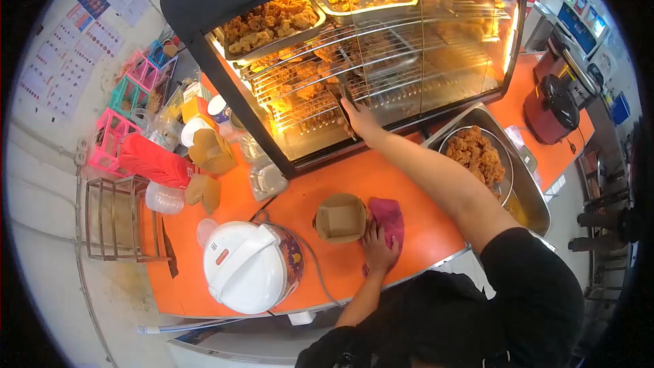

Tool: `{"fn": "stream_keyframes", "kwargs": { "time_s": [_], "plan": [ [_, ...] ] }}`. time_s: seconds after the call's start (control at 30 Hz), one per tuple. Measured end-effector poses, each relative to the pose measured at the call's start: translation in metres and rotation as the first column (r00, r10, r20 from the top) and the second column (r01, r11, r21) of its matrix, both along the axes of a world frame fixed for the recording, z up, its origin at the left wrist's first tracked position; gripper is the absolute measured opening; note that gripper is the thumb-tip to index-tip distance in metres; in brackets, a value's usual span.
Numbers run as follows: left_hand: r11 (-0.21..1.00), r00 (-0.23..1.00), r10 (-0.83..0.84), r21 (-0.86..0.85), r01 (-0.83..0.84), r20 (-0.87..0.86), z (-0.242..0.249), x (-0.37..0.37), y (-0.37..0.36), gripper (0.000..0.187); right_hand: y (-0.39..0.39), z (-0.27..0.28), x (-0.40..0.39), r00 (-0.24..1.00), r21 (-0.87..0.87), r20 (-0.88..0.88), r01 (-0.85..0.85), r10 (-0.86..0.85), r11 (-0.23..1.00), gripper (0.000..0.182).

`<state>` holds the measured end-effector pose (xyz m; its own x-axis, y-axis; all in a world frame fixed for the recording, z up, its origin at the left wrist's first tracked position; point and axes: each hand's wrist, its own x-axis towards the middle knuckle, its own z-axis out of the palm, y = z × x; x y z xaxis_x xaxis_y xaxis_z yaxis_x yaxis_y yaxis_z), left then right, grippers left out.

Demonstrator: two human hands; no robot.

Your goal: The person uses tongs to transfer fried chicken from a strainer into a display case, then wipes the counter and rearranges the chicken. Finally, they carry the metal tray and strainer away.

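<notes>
Orange counter (pixel 381 184) bears cardboard box (pixel 340 218), pink cloth (pixel 390 218), rice cooker (pixel 248 267), warming cabinet (pixel 354 54).

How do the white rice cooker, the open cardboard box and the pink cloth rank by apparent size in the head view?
1. White rice cooker, clearly largest.
2. Open cardboard box.
3. Pink cloth; the left hand partly covers it, so box versus cloth is unsure.

Orange counter (pixel 409 184) against a white wall (pixel 48 163) hung with paper notices (pixel 68 61).
</notes>
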<state>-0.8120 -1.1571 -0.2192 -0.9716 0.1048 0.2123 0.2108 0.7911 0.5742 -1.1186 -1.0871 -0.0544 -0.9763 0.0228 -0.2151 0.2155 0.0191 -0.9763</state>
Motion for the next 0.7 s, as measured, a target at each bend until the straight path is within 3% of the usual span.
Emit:
{"fn": "stream_keyframes", "kwargs": {
  "time_s": [0.03,0.07,0.17,0.27,0.3,0.37,0.43,0.47,0.5,0.57,0.63,0.67,0.7],
  "plan": [
    [1.000,1.000,-0.004,0.002,0.004,-0.006,0.003,-0.004,0.001,0.049,0.000,0.013,-0.010,0.979,-0.326,0.186,-0.024,0.089,0.945,0.041],
    [1.000,1.000,0.003,-0.010,-0.003,-0.002,0.006,-0.005,0.002,0.049,-0.001,0.008,-0.020,0.974,-0.392,0.158,-0.086,0.159,0.916,0.033],
    [0.999,1.000,-0.005,-0.036,0.005,0.005,0.007,-0.001,0.001,0.049,0.005,-0.006,-0.003,0.953,-0.396,0.202,-0.131,0.225,0.909,0.029],
    [0.995,0.999,-0.008,-0.098,0.011,0.034,-0.003,0.000,0.001,0.048,0.038,0.023,0.093,0.946,-0.423,0.224,-0.120,0.232,0.898,0.035],
    [0.992,1.000,-0.010,-0.127,0.012,0.010,-0.003,-0.003,0.002,0.047,0.062,0.045,0.133,0.945,-0.266,0.192,-0.210,0.265,0.941,0.037],
    [0.986,0.996,-0.082,-0.144,0.084,0.022,-0.004,0.004,0.000,0.046,0.116,0.055,0.202,0.973,0.163,0.088,-0.227,0.215,0.960,0.044],
    [0.990,0.996,-0.039,-0.140,0.027,-0.083,-0.003,-0.002,0.004,0.046,0.181,0.004,0.269,0.955,0.602,-0.281,0.101,0.092,0.792,0.048],
    [0.988,0.995,-0.064,-0.145,0.052,-0.077,-0.005,0.000,0.004,0.046,0.205,0.026,0.300,0.995,0.402,-0.032,0.100,-0.096,0.910,0.053],
    [0.989,0.994,-0.063,-0.141,0.050,-0.090,-0.009,0.000,0.003,0.047,0.226,0.062,0.324,0.948,0.178,0.244,0.163,-0.204,0.970,0.058],
    [0.988,0.991,-0.077,-0.142,0.061,-0.109,-0.008,-0.003,0.005,0.048,0.266,0.104,0.357,0.868,0.441,0.392,0.113,-0.305,0.890,0.055],
    [0.984,0.997,-0.060,-0.172,0.050,-0.052,-0.003,-0.001,0.006,0.049,0.311,0.100,0.382,0.908,0.704,0.320,-0.036,-0.271,0.709,0.053],
    [0.982,0.996,-0.077,-0.179,0.066,-0.052,-0.001,0.000,0.005,0.049,0.318,0.107,0.383,0.903,0.700,0.322,-0.025,-0.284,0.714,0.053],
    [0.983,0.995,-0.074,-0.172,0.063,-0.060,0.001,0.001,0.007,0.048,0.323,0.122,0.380,0.889,0.732,0.394,-0.149,-0.234,0.665,0.049]
  ]
}}
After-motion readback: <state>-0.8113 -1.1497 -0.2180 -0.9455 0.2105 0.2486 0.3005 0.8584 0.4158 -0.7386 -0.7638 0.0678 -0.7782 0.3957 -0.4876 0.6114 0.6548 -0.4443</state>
